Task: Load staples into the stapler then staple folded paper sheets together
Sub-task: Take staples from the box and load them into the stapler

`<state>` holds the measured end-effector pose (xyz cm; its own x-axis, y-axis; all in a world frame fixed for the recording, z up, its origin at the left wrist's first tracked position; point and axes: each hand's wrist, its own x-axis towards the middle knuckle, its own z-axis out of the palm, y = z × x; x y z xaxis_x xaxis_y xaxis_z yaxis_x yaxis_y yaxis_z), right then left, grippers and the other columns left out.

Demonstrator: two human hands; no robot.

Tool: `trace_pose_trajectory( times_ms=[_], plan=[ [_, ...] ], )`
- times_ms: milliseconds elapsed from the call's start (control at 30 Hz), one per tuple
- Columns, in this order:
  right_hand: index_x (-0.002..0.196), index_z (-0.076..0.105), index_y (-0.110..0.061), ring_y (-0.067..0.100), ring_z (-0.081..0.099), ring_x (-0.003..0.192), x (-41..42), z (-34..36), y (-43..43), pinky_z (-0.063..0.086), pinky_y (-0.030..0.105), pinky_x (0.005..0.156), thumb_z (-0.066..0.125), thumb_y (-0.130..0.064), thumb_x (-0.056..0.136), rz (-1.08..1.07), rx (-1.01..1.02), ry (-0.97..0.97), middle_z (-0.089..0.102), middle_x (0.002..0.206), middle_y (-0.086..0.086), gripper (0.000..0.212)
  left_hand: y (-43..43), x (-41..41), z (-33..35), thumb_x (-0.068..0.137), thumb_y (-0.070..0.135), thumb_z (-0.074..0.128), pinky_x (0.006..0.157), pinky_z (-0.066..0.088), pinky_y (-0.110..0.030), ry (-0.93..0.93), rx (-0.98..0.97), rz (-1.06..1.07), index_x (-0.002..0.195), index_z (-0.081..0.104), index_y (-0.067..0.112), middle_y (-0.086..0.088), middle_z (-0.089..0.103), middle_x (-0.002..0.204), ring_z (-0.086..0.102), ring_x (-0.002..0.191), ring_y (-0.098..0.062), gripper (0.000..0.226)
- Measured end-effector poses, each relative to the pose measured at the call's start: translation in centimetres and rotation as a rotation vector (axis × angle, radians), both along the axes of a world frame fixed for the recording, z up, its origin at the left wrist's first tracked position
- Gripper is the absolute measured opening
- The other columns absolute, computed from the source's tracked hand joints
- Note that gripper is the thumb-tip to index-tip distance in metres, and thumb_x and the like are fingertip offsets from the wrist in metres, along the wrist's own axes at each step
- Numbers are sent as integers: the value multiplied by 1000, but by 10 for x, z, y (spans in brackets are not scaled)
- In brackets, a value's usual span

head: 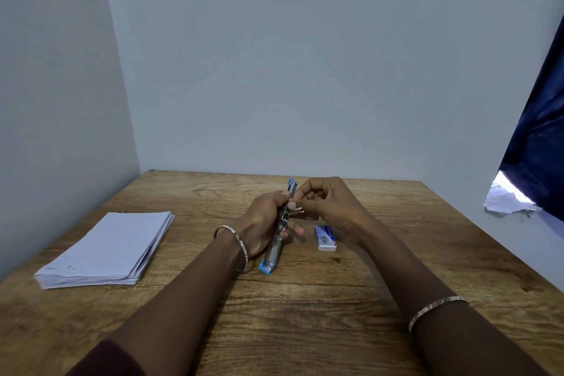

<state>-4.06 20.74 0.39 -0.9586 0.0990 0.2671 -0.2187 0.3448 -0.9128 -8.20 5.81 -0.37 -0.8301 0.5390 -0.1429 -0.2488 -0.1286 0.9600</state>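
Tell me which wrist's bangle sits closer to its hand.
The left wrist's bangle: it rests right at the base of the left hand. The right one has slid well down the forearm, far from the right hand.

I've got one view only, the head camera, worn high and looking forward and down across the wooden table (305,314) toward the wall corner. It's wide-angle, edges bowed. Both forearms run in from the bottom edge, hands meeting mid-frame, close below me. No second view to overlap.
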Motion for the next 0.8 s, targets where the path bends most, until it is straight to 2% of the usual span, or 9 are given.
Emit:
trace_pose_trajectory(
  times_ms=[67, 133, 233, 400, 467, 567, 667, 733, 800],
  plan=[
    [81, 75, -6, 18, 60, 66, 0, 0, -2, 61, 49, 78, 84, -5, 78, -6, 16, 31, 67, 65, 2, 10, 1, -1, -1, 106, 18, 31, 32, 31, -16, -36, 28, 28, 105, 53, 2, -12, 71, 58, 57, 36, -20, 27],
    [82, 75, -5, 21, 58, 70, 1, -1, -5, 59, 53, 82, 83, -6, 80, -20, 27, 63, 68, 70, 6, 8, 1, -3, -2, 107, 18, 32, 31, 31, -15, -65, 50, 53, 98, 52, 3, -9, 67, 52, 55, 34, -19, 27],
    [80, 76, -9, 15, 63, 71, 2, -2, -7, 59, 41, 75, 83, -9, 81, -39, 55, 96, 70, 71, 1, 7, 0, -6, -3, 107, 18, 34, 30, 32, -13, -84, 70, 66, 93, 53, 3, -7, 65, 52, 55, 34, -19, 27],
    [76, 76, -16, 5, 64, 70, 0, 3, 3, 53, 24, 71, 82, -14, 81, -200, 82, 170, 74, 75, -6, 8, -2, -9, -1, 108, 22, 30, 28, 32, -15, -103, 79, 24, 99, 54, 5, -20, 76, 74, 53, 33, -17, 30],
    [77, 77, -14, 0, 66, 67, 2, 7, 11, 54, 19, 69, 83, -14, 80, -242, 92, 166, 76, 74, -4, 7, -2, -11, -1, 109, 24, 30, 28, 33, -16, -106, 74, 23, 102, 52, 5, -21, 77, 76, 53, 33, -16, 31],
    [71, 75, -11, -4, 63, 55, 7, 9, 22, 51, 12, 59, 82, -6, 74, -318, 249, 143, 73, 64, -5, 9, -1, -12, -2, 109, 26, 30, 27, 31, -15, -113, 73, 23, 106, 52, 5, -19, 77, 72, 49, 31, -15, 31],
    [73, 73, -13, -1, 57, 52, 15, 11, 29, 50, 18, 61, 75, -1, 73, -321, 517, 78, 68, 62, -5, 12, 0, -13, -3, 109, 32, 32, 26, 28, -13, -128, 69, 10, 102, 52, 6, -19, 76, 69, 47, 29, -13, 33],
    [87, 75, -11, 8, 64, 62, 21, 11, 37, 55, 27, 71, 73, 2, 77, -303, 605, 46, 73, 69, 2, 16, 0, -14, -3, 108, 35, 36, 26, 27, -12, -142, 73, -2, 99, 51, 7, -18, 75, 66, 46, 28, -12, 34],
    [99, 79, -11, 16, 72, 76, 27, 10, 44, 56, 29, 82, 74, 2, 79, -324, 652, 34, 79, 79, 8, 24, 1, -14, -3, 106, 35, 42, 27, 27, -12, -141, 77, -9, 94, 51, 8, -16, 74, 64, 45, 28, -12, 31]
  ],
)
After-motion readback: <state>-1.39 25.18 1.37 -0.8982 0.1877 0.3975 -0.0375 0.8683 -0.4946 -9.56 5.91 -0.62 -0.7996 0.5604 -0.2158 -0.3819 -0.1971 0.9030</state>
